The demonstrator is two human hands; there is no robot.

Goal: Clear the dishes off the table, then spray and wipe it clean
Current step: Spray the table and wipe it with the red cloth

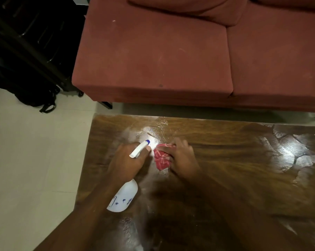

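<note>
- Our left hand [127,160] curled round the white spray bottle [124,196], its nozzle pointing across the wooden counter [243,169].
- Our right hand [182,156] gripped a red patterned cloth [161,158] on the counter, just beside the nozzle.

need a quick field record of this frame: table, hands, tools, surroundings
table: dark wood, wet smears on the right side
left hand: grips spray bottle, nozzle pointing forward over the tabletop
right hand: holds bunched red cloth against the tabletop
hand spacing: close together, cloth between them
behind table: red sofa
floor, far left: black bag
stage: spray and wipe
</note>
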